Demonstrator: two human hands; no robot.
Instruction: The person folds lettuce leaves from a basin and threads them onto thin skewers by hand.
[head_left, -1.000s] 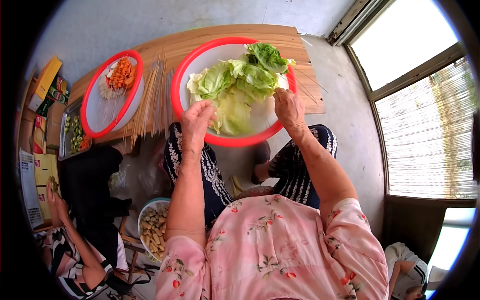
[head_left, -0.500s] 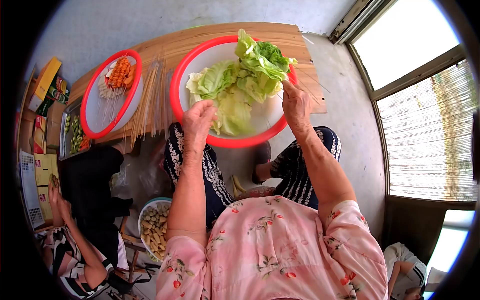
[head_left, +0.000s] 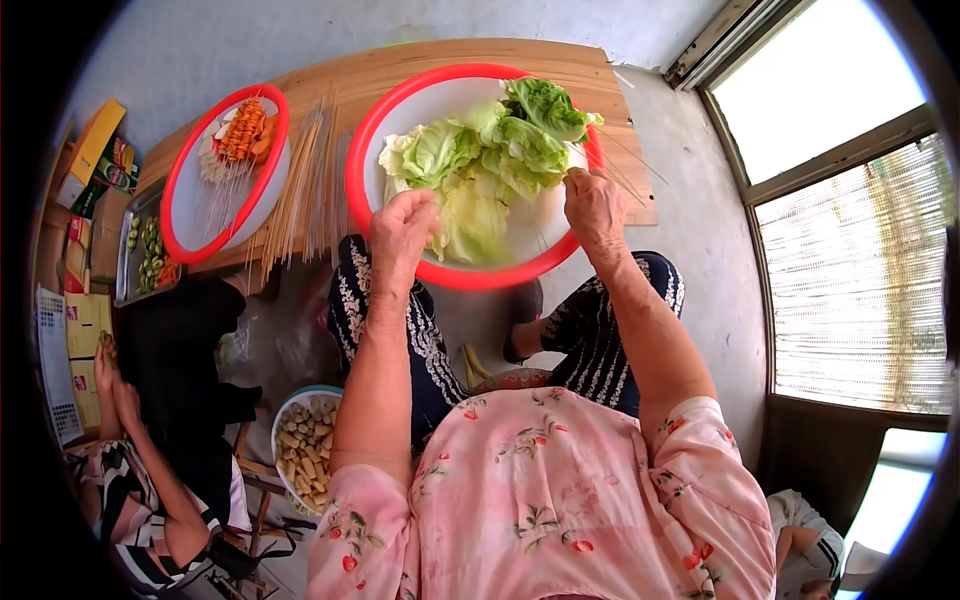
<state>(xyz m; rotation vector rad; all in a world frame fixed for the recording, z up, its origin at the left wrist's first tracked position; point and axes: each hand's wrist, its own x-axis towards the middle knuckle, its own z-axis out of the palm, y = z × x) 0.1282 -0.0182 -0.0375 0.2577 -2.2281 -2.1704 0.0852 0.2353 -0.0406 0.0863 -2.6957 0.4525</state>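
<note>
Over the left front rim of a red-rimmed white basin (head_left: 360, 150), my left hand (head_left: 405, 228) is closed, its fingertips beside a pale lettuce leaf (head_left: 468, 220); anything in the pinch is too small to make out. At the basin's right rim my right hand (head_left: 597, 208) pinches the edge of the green lettuce (head_left: 530, 150). More pale leaves (head_left: 430, 155) spread over the left part of the basin. Thin skewers (head_left: 300, 190) lie on the wooden table just left of it.
A second red-rimmed basin (head_left: 190, 215) holds skewered carrot (head_left: 243, 135) pieces. Left of it stands a metal tray (head_left: 125, 275) of cut vegetables. A bowl (head_left: 283, 410) of beige pieces is below the table. One person's hands (head_left: 118, 390) show at left; another person (head_left: 805, 540) sits lower right.
The green lettuce rose with my right hand, then came back down onto the other leaves. My right hand has shifted slightly right. My left hand stays near the same leaf.
</note>
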